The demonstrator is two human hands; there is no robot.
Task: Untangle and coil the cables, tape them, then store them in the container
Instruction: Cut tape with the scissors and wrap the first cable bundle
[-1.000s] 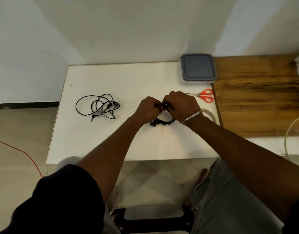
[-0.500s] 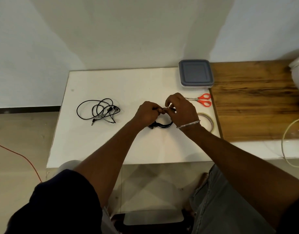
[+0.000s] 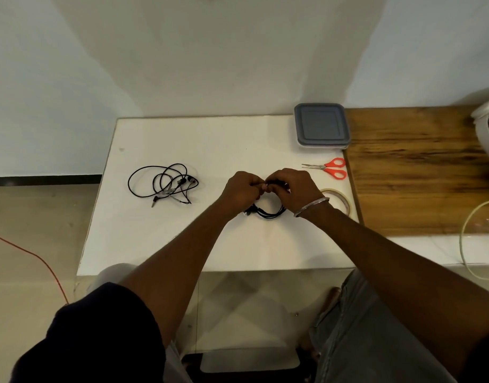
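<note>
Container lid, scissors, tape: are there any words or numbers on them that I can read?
None can be read. The grey container lid, the orange-handled scissors and the tape roll show no words or numbers. The coiled cable, gripped by the left hand and right hand, is too small to show any print.

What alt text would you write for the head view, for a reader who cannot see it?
The left hand and right hand hold a coiled cable at a white table. A tangled cable lies to the left; scissors, a tape roll and a lidded container lie to the right.
</note>
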